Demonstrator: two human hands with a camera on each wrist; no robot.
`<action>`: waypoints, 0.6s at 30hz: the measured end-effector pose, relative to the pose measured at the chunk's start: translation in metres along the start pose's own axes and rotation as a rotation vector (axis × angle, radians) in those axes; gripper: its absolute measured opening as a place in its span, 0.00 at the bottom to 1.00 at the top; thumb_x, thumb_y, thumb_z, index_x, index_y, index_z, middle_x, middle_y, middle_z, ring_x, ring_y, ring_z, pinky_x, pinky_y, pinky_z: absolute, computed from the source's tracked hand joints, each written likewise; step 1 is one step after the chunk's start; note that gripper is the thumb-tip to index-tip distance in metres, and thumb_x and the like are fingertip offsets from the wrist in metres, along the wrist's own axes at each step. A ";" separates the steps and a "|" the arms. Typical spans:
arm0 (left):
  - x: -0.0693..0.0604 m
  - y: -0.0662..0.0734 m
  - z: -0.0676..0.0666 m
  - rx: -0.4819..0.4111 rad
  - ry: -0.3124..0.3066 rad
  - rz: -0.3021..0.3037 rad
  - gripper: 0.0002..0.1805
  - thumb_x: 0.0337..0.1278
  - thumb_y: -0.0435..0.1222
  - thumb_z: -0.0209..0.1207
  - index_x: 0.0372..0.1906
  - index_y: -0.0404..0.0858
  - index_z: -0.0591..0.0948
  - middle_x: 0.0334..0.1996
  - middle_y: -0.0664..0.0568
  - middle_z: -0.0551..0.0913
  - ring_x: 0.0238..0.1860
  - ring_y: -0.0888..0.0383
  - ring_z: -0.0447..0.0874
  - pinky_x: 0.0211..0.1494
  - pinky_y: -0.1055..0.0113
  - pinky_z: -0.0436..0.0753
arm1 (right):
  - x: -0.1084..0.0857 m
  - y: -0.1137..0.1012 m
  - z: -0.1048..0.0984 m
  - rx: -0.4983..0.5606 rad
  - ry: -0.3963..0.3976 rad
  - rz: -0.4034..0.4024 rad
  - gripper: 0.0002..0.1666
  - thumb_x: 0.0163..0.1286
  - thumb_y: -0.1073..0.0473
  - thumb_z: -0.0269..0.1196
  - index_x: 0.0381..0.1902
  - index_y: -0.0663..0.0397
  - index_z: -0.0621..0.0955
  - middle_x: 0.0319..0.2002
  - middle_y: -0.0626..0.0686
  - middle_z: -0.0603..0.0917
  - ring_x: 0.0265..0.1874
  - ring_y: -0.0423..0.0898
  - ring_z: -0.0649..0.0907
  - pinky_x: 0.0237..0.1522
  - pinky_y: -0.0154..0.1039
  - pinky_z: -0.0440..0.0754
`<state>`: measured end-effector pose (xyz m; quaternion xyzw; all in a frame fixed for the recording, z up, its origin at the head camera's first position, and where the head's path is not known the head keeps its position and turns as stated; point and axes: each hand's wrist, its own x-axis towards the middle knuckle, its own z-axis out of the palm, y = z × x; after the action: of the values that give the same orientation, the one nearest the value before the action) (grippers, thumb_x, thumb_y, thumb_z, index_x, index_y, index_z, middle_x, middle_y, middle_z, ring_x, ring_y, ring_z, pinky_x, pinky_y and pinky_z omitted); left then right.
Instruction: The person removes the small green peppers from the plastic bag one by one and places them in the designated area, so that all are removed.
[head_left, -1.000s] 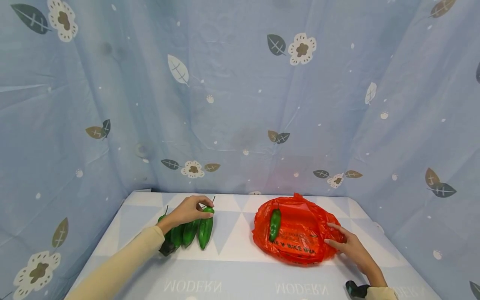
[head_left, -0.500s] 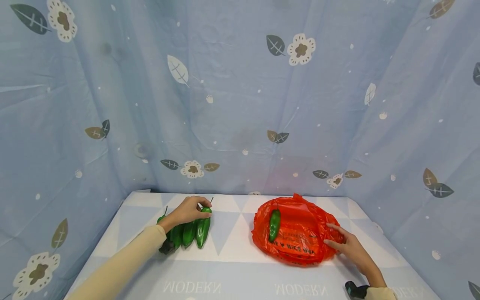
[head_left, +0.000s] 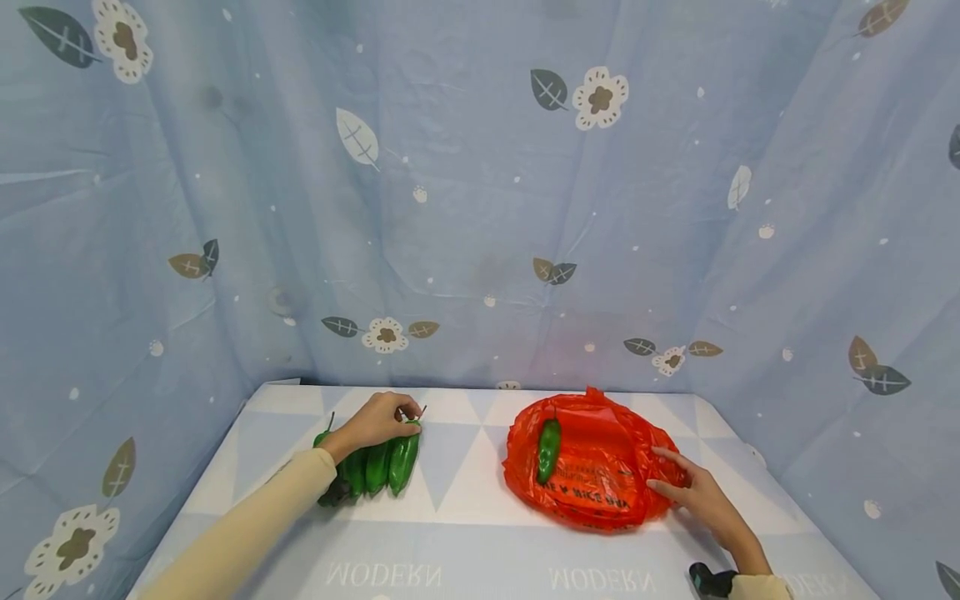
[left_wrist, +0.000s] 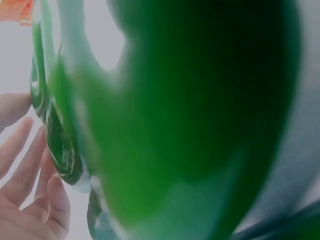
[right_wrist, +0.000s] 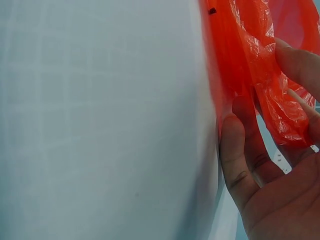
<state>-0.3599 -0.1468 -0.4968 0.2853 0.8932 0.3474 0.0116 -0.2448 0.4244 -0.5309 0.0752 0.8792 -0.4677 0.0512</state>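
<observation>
My left hand (head_left: 380, 421) pinches the stem end of a green chili pepper (head_left: 402, 468), the rightmost in a row of several peppers on the table. In the left wrist view the thumb and fingers (left_wrist: 37, 172) touch a pepper's side, while a blurred nearer pepper (left_wrist: 175, 115) covers most of the picture. At the right, my right hand (head_left: 705, 497) grips the rolled edge of a red plastic bag (head_left: 600, 454), spread round and flat. The right wrist view has thumb and fingers on either side of the bag's edge (right_wrist: 287, 112). One green pepper (head_left: 550, 450) lies within the bag's ring.
A patterned white and blue cloth (head_left: 468, 500) covers the table between the row of peppers and the bag. Blue printed curtains (head_left: 480, 208) rise behind and on both sides. A dark wrist device (head_left: 711, 579) sits by the right sleeve.
The rightmost pepper has shifted slightly left, closer to the other peppers, and its stem has dropped lower. My left hand stays at its top. The right hand and bag look unchanged.
</observation>
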 end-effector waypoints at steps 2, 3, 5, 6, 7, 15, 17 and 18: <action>0.002 -0.001 -0.001 0.005 0.005 0.004 0.11 0.62 0.33 0.70 0.47 0.34 0.87 0.39 0.49 0.87 0.39 0.56 0.82 0.46 0.56 0.82 | 0.000 0.000 0.000 -0.001 0.002 0.001 0.47 0.67 0.44 0.72 0.77 0.51 0.67 0.71 0.70 0.65 0.49 0.54 0.77 0.36 0.42 0.85; 0.003 -0.001 -0.001 0.007 0.010 0.008 0.11 0.61 0.33 0.70 0.47 0.34 0.87 0.39 0.49 0.87 0.38 0.57 0.82 0.46 0.57 0.82 | 0.000 -0.001 0.000 -0.004 0.000 -0.003 0.47 0.67 0.44 0.72 0.77 0.51 0.67 0.71 0.70 0.64 0.50 0.54 0.77 0.36 0.42 0.85; 0.005 -0.001 -0.001 0.001 0.017 0.011 0.10 0.61 0.33 0.70 0.46 0.34 0.87 0.38 0.51 0.87 0.38 0.58 0.82 0.44 0.59 0.82 | 0.000 -0.001 -0.001 -0.001 0.000 -0.003 0.47 0.67 0.44 0.72 0.77 0.51 0.67 0.71 0.69 0.65 0.50 0.54 0.77 0.36 0.42 0.85; 0.006 0.000 -0.001 -0.006 0.019 0.011 0.10 0.62 0.32 0.70 0.46 0.35 0.87 0.38 0.52 0.87 0.37 0.58 0.81 0.43 0.60 0.82 | 0.000 -0.001 -0.001 0.000 0.001 -0.004 0.47 0.67 0.44 0.72 0.77 0.51 0.67 0.71 0.69 0.65 0.50 0.54 0.77 0.36 0.42 0.85; 0.008 0.000 -0.001 -0.012 0.021 0.009 0.09 0.62 0.33 0.70 0.46 0.36 0.87 0.38 0.53 0.87 0.36 0.59 0.81 0.41 0.61 0.82 | 0.000 -0.001 -0.001 0.001 0.000 -0.008 0.47 0.67 0.45 0.72 0.77 0.51 0.67 0.71 0.69 0.65 0.49 0.54 0.77 0.36 0.42 0.85; 0.018 0.029 0.001 -0.145 0.007 0.013 0.06 0.68 0.35 0.66 0.46 0.40 0.87 0.38 0.55 0.86 0.36 0.56 0.82 0.36 0.65 0.81 | -0.002 -0.004 -0.001 0.021 0.000 -0.024 0.45 0.68 0.46 0.72 0.77 0.51 0.67 0.70 0.68 0.67 0.45 0.52 0.79 0.35 0.43 0.85; 0.021 0.039 0.005 -0.182 -0.006 0.012 0.05 0.69 0.37 0.65 0.46 0.43 0.87 0.39 0.55 0.86 0.37 0.56 0.82 0.38 0.64 0.82 | -0.002 -0.006 -0.001 0.029 -0.002 -0.028 0.45 0.68 0.46 0.72 0.77 0.51 0.67 0.71 0.68 0.67 0.46 0.53 0.79 0.36 0.43 0.86; 0.023 0.044 0.007 -0.201 -0.015 0.011 0.05 0.69 0.37 0.65 0.46 0.44 0.87 0.40 0.55 0.86 0.38 0.56 0.83 0.39 0.63 0.82 | -0.002 -0.007 -0.001 0.036 -0.003 -0.031 0.45 0.67 0.46 0.72 0.77 0.50 0.67 0.71 0.68 0.67 0.47 0.54 0.79 0.36 0.43 0.86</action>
<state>-0.3559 -0.1049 -0.4704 0.2900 0.8521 0.4334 0.0449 -0.2440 0.4211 -0.5242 0.0621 0.8717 -0.4841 0.0438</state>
